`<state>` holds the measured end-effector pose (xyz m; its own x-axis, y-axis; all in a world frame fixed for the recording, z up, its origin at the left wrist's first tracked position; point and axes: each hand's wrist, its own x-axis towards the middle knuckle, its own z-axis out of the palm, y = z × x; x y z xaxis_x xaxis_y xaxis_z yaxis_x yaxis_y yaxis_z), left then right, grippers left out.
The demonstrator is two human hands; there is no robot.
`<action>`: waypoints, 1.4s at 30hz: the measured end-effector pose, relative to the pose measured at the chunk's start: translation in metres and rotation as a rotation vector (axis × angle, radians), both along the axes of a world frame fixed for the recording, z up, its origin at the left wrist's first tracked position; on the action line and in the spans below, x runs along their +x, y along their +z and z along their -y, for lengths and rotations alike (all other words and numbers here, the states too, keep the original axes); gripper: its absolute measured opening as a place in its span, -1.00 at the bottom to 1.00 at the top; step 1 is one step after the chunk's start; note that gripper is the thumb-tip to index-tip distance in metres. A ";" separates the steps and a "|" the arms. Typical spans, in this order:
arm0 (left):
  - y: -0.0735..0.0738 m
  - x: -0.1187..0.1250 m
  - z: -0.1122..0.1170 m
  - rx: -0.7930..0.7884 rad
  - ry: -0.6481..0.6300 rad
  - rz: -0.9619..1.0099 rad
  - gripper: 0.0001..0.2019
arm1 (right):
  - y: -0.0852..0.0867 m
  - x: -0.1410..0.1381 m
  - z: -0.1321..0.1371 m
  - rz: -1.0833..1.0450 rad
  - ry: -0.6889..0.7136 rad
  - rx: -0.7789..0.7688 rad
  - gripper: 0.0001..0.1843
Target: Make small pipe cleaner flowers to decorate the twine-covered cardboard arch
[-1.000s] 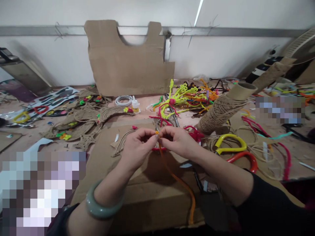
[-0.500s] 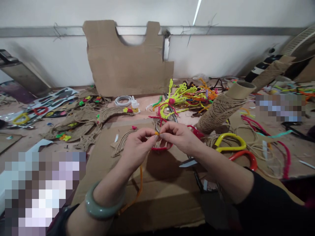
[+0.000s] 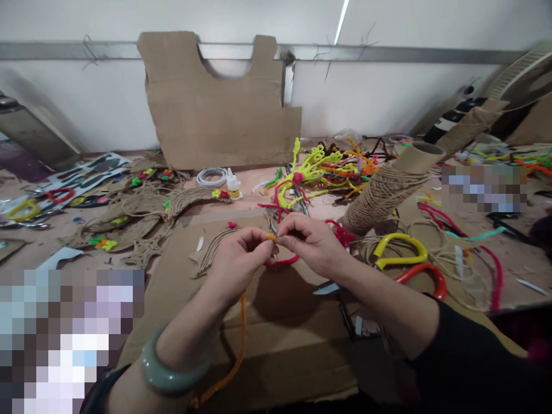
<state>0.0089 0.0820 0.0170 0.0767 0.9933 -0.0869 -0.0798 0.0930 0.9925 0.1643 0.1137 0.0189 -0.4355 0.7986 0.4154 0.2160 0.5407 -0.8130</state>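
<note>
An orange pipe cleaner [image 3: 242, 333] hangs in a long tail below my left hand [image 3: 245, 253], and its small bent end shows between my fingertips. My left thumb and fingers are pinched on it. Against the same orange end, my right hand [image 3: 313, 244] is closed in a pinch, its fingertips meeting the left ones. Under my hands a pink-red pipe cleaner [image 3: 284, 261] curves over the cardboard sheet [image 3: 276, 333]. Beside my left hand lies a crescent of coiled twine [image 3: 213, 253], with a small pink piece [image 3: 232, 225] just past it.
Scissors with yellow and red handles [image 3: 401, 248] lie under my right forearm. A twine-wrapped tube [image 3: 383, 187] stands behind them. Yellow pipe cleaners [image 3: 314, 164] are heaped at the back. Finished twine shapes [image 3: 142, 213] and a small glue bottle [image 3: 233, 183] sit to the left.
The view has shifted slightly, so most things sit a little further left. My hands stay together at the orange end, and more of its hanging tail shows.
</note>
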 end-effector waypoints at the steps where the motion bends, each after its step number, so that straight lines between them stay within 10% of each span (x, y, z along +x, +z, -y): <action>1: 0.001 0.000 0.000 -0.015 -0.003 0.007 -0.94 | 0.002 0.001 0.000 0.000 -0.004 0.006 -0.90; 27: 0.005 -0.009 -0.003 -0.248 -0.256 0.159 -0.83 | 0.003 0.018 -0.004 0.345 0.132 0.763 -0.80; 32: 0.007 -0.007 0.001 -0.105 -0.174 0.026 -0.91 | 0.005 0.014 0.000 0.400 0.029 0.504 -0.83; 42: -0.011 -0.004 0.004 0.701 0.170 -0.762 -0.91 | 0.006 -0.004 0.002 -0.029 0.090 -0.731 -0.95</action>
<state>0.0049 0.0782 0.0064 0.0979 0.8324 0.5455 0.6305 -0.4760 0.6131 0.1601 0.1118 0.0253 -0.5094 0.8377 -0.1971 0.1689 -0.1273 -0.9774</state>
